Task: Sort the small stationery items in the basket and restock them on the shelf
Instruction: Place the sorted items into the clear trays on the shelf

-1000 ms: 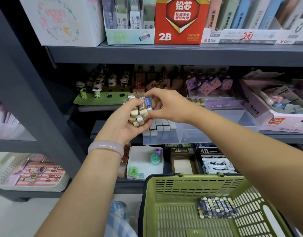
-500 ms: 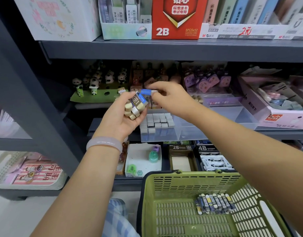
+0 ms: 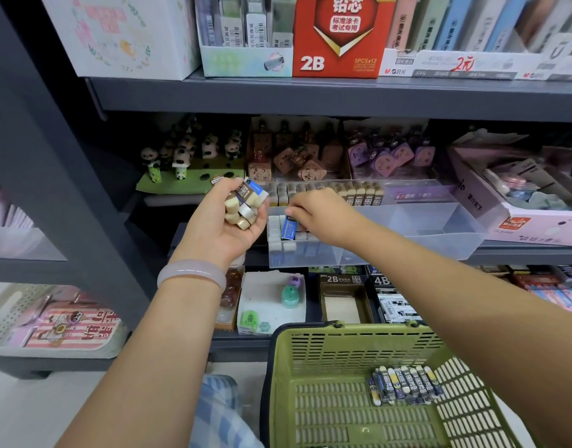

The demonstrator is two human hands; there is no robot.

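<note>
Erasers left in basket: a bundled row of dark-sleeved ones [image 3: 405, 384] is seen lying on the floor of the green basket [image 3: 323, 337], nearest the camera, not yet touched.
Left hand: held up just left of the tray, the left hand [image 3: 226, 227] is curled round a loose clutch of erasers [image 3: 244, 206], beige and white ends poking out, one blue sleeve on top.
Right hand: the right hand [image 3: 317, 215] is lowered into the clear tray [image 3: 439, 227], its fingertips pinched on a single blue-sleeved eraser [image 3: 289, 228], held roughly upright over the rows already standing there.
Step in hand: that one piece looks about to be slotted into the grid at the tray's left end.
Doing it well: it should be lined up with an open gap and pushed straight down, tbh, so neighbours aren't knocked over; the pinch is best let go only once it's seated.
Watch out: the left handful is packed pretty loosely, so a drop could be expected if it gets tilted.
Further back: beige erasers [image 3: 359, 194] are lined up behind the tray, panda figures [image 3: 181, 153] beyond that.
</note>
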